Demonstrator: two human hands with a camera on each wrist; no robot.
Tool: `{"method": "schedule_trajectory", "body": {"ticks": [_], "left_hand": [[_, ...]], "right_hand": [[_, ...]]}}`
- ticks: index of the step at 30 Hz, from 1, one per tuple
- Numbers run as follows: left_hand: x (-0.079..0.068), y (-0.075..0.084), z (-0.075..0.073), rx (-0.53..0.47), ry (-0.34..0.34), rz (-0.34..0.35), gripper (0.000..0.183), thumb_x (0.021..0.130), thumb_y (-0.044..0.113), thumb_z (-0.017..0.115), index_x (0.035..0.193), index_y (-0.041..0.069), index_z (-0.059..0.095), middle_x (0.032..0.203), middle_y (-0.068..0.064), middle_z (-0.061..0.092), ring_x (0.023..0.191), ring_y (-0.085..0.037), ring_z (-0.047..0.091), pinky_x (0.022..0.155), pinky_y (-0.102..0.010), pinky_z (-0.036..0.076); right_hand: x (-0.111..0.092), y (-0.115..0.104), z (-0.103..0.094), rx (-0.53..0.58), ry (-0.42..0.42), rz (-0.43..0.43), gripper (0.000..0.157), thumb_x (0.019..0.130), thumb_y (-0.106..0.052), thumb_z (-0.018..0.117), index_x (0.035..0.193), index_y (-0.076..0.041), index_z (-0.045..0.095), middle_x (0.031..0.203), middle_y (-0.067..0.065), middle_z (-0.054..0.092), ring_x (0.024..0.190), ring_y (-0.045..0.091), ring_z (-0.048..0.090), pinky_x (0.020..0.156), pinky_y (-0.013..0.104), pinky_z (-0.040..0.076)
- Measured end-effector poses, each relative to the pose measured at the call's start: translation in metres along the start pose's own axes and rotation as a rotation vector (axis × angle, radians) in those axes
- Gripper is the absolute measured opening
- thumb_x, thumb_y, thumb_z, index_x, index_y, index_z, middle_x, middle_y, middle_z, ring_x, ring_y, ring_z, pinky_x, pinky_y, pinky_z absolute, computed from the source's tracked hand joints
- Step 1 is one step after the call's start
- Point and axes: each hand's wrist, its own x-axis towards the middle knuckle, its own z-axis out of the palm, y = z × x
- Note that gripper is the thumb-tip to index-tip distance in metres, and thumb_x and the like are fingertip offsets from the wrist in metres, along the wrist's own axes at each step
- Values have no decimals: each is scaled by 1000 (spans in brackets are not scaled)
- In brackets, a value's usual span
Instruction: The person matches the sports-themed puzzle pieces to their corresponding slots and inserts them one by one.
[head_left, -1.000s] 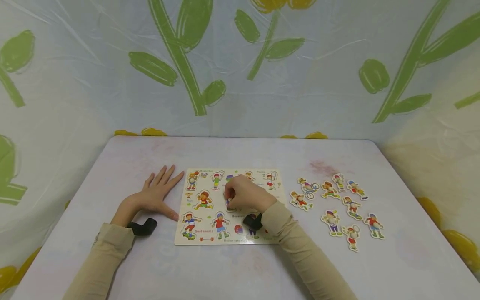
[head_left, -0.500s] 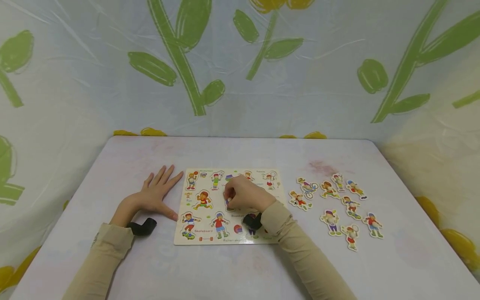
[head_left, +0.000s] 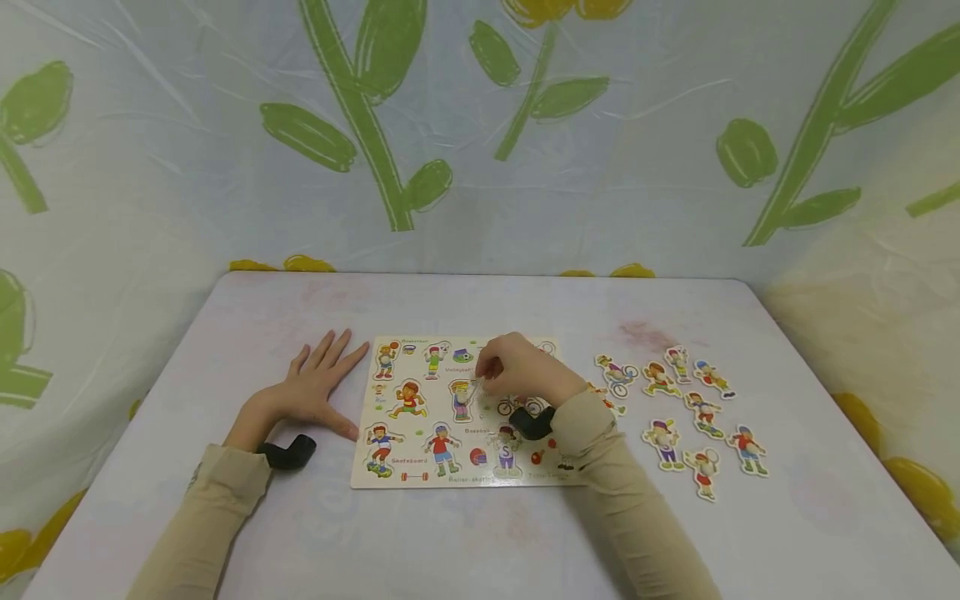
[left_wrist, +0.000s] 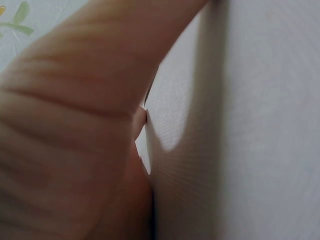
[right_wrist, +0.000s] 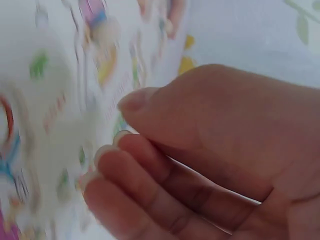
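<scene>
The wooden puzzle board [head_left: 405, 433] lies flat at the middle of the table, printed with children playing sports. My left hand [head_left: 311, 387] rests spread on the table, its thumb at the board's left edge; the left wrist view has its palm [left_wrist: 70, 120] close over the white surface. Over the board's upper right part is my right hand [head_left: 521, 367]. In the right wrist view its bent fingers [right_wrist: 125, 200] and thumb stand apart with nothing between them. Just left of it, a knobbed figure piece [head_left: 460, 402] with a stick sits in its place on the board.
Several loose knobbed figure pieces lie on the table right of the board, among them a cyclist [head_left: 617, 375], a skateboarder [head_left: 703, 415] and a tennis player [head_left: 703, 473]. A flower-patterned sheet [head_left: 600, 192] hangs behind the table.
My right hand has let go of the figure piece and moved right, uncovering it and the board's lower middle. The left hand has stayed in place.
</scene>
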Motion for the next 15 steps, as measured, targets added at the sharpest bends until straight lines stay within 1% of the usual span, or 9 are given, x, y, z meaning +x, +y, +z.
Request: {"method": "schedule_trajectory", "body": {"ticks": [6, 8, 12, 15], "left_hand": [[-1, 1, -1, -13, -2, -10, 137, 58, 70, 83, 159, 10, 14, 163, -24, -8, 147, -44, -15, 110, -67, -12], [-1, 2, -1, -16, -1, -6, 136, 58, 71, 82, 160, 11, 14, 163, -24, -8, 147, -44, -16, 110, -67, -12], [-1, 1, 0, -10, 8, 0, 137, 57, 72, 82, 160, 12, 14, 163, -23, -8, 147, -44, -15, 110, -67, -12], [0, 0, 0, -5, 6, -1, 136, 58, 71, 82, 160, 11, 14, 163, -23, -8, 147, -44, -16, 110, -67, -12]], "right_hand": [[-14, 13, -24, -10, 39, 13, 6, 84, -1, 70, 89, -2, 73, 85, 4, 67, 76, 18, 59, 70, 34, 52], [-19, 17, -31, -19, 46, 36, 5, 85, -2, 70, 88, -2, 74, 85, 4, 67, 76, 19, 60, 69, 35, 52], [-30, 28, -45, -41, 42, 113, 3, 84, -4, 71, 85, -2, 73, 82, 5, 67, 72, 20, 59, 66, 36, 51], [-39, 38, -54, -59, 19, 191, 1, 82, -4, 73, 82, -3, 73, 79, 4, 67, 69, 20, 57, 64, 35, 50]]}}
